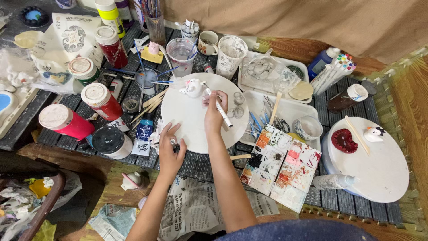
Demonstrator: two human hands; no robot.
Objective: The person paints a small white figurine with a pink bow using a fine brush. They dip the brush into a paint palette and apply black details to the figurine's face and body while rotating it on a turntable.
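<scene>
White round board fills the table's middle; a small ceramic figurine stands near its far edge, likely brittle and light, best held by its body. Right hand grips a white marker beside it; left hand pinches a tiny cap at the board's near rim.

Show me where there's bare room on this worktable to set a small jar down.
Freest: the right round white board, bare below the red piece and white figurine. The centre round board is bare between the left hand, right hand and figurine. Crowded: the paint jars at left, the cups behind, and the palette.
</scene>
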